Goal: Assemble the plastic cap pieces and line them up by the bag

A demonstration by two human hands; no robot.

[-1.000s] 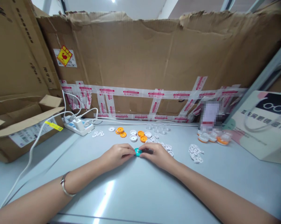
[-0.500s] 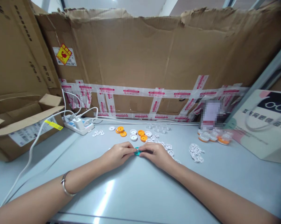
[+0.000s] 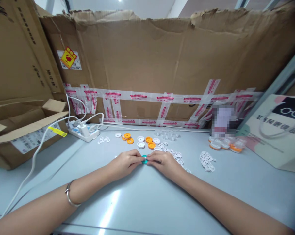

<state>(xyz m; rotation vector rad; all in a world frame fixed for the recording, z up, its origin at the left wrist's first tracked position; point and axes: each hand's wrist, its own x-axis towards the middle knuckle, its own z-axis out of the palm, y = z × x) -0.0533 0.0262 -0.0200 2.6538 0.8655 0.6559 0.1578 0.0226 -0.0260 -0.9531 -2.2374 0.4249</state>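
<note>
A small round teal plastic piece [image 3: 144,160] is pinched between my two hands, just above or on the table; which of the two I cannot tell. My left hand [image 3: 128,164] grips its left side with thumb and fingertips. From the right, my right hand [image 3: 165,162] holds the opposite side the same way. A small pale bit shows at the top of the teal piece between the fingertips. Right behind the hands lie white round cups [image 3: 140,144] and orange round cups [image 3: 151,145]. White perforated plastic pieces [image 3: 178,155] lie partly behind my right hand.
Orange discs [image 3: 130,141], small white parts [image 3: 103,140] and clear domes [image 3: 170,134] lie farther back. At right are a white perforated pile [image 3: 207,161], clear-topped orange pieces [image 3: 236,147] and a printed bag [image 3: 277,130]. A power strip [image 3: 87,134] and open carton [image 3: 27,137] stand left.
The hands keep their pinch on the teal piece, with only a slight shift of the fingertips. The whole view has moved a few pixels; nothing else differs.
</note>
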